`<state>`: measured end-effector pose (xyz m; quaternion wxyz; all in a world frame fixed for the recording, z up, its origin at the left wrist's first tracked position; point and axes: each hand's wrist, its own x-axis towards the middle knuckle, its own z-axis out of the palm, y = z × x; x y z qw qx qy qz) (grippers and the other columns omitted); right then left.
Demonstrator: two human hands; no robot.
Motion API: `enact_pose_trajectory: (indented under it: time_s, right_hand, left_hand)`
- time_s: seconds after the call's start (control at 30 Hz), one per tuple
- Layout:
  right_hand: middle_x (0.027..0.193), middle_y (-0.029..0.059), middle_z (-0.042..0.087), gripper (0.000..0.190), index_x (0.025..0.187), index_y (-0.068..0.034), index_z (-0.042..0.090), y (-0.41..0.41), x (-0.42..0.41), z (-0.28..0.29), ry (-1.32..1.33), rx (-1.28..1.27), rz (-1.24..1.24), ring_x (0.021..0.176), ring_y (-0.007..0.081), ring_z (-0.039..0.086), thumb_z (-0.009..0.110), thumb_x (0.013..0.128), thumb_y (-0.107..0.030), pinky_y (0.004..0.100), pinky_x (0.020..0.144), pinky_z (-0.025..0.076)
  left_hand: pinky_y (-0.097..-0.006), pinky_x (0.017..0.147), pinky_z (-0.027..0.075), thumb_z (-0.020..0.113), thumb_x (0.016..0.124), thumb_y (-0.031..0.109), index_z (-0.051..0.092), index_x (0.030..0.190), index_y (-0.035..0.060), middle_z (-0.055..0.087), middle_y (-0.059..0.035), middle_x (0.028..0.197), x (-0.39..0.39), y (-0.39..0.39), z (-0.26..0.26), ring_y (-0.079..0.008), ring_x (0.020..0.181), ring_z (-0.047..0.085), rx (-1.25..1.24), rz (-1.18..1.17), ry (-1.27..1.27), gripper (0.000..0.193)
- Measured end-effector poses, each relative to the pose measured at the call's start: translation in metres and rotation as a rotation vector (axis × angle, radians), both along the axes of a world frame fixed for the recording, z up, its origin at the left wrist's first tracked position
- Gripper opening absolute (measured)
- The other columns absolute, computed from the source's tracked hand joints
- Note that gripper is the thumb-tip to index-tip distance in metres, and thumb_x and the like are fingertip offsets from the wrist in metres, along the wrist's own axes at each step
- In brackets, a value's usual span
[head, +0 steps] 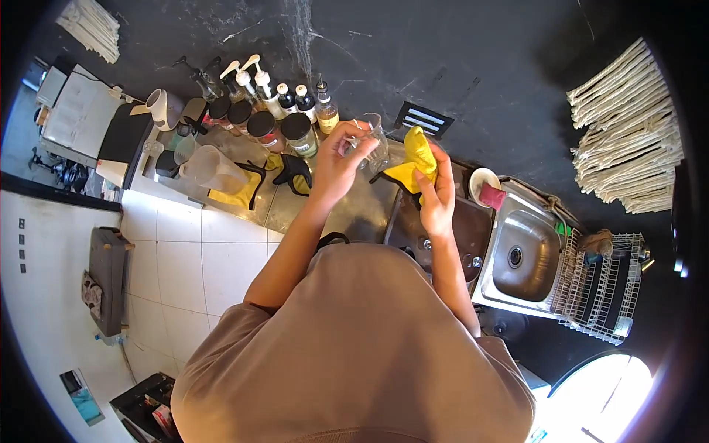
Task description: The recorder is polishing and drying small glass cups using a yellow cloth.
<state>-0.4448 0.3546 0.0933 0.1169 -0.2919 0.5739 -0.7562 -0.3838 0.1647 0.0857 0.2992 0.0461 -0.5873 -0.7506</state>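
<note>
My left hand (339,166) grips a clear glass vessel (375,126) above the steel counter (349,207). Its fingers wrap the near side and hide part of its outline. In my right hand (437,194) is a yellow cloth with dark edging (416,158), bunched so that one end points up and a corner hangs toward the glass. A small gap separates cloth and glass. Another yellow-and-black cloth (288,173) lies crumpled on the counter, left of my left forearm. A translucent pitcher (216,169) rests on a further yellow cloth (238,196).
Black-lidded jars (266,133), pump bottles (260,80) and a bottle with a pourer (327,111) line the wall. Rightward come a dark basin (443,221), a white bowl with a pink cloth (483,183), a steel sink (523,249) and a wire dish rack (609,288).
</note>
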Motion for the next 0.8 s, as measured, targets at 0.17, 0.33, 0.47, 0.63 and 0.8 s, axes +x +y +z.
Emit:
enact_pose_trajectory:
  time_s: [0.17,0.33,0.47,0.63,0.8]
  right_hand:
    - [0.154,0.0202,0.043,0.053,0.151,-0.001,0.04,-0.024,0.006,0.011,0.441,0.226,-0.114,0.145,0.0288,0.041,0.056,0.102,-0.01,0.0389,0.119,0.031]
    - [0.145,0.0149,0.053,0.052,0.152,-0.002,0.041,-0.022,-0.01,-0.028,-0.164,0.093,0.021,0.135,0.0229,0.05,0.054,0.107,-0.026,0.0355,0.113,0.037]
    - [0.135,0.0082,0.059,0.052,0.15,-0.003,0.043,-0.014,-0.006,-0.043,-0.583,-0.05,0.136,0.122,0.0157,0.055,0.051,0.109,-0.033,0.0317,0.105,0.043]
    - [0.128,0.0088,0.062,0.036,0.134,-0.003,0.054,-0.011,-0.012,-0.037,-0.137,0.182,0.069,0.111,0.0192,0.062,0.059,0.106,-0.024,0.0327,0.097,0.048]
    - [0.128,0.0166,0.065,0.037,0.131,-0.001,0.057,-0.01,-0.002,-0.001,0.527,0.487,-0.201,0.113,0.0327,0.065,0.061,0.102,-0.023,0.0375,0.095,0.051]
  left_hand:
    - [-0.0286,0.087,0.047,0.075,0.093,0.01,0.061,0.093,0.0031,0.061,-0.0035,0.111,-0.012,0.034,-0.006,-0.0099,0.099,0.057,0.128,-0.07,0.004,0.015]
    - [-0.026,0.089,0.047,0.074,0.094,0.009,0.06,0.092,0.0046,0.06,-0.005,0.115,-0.008,0.028,-0.017,-0.009,0.1,0.058,-0.128,-0.077,-0.063,0.015]
    - [-0.0355,0.098,0.043,0.078,0.088,0.014,0.063,0.089,0.003,0.06,-0.0076,0.117,0.002,0.024,-0.007,-0.0201,0.112,0.056,-0.577,0.046,-0.119,0.019]
    - [-0.0386,0.088,0.049,0.074,0.092,0.02,0.071,0.101,0.0015,0.071,-0.0111,0.101,0.017,0.01,0.01,-0.0281,0.097,0.065,-0.654,-0.066,-0.276,0.02]
    - [-0.0327,0.083,0.052,0.068,0.097,0.018,0.07,0.106,0.0,0.075,-0.0111,0.096,0.021,0.018,0.006,-0.0206,0.091,0.071,-0.583,-0.107,-0.311,0.02]
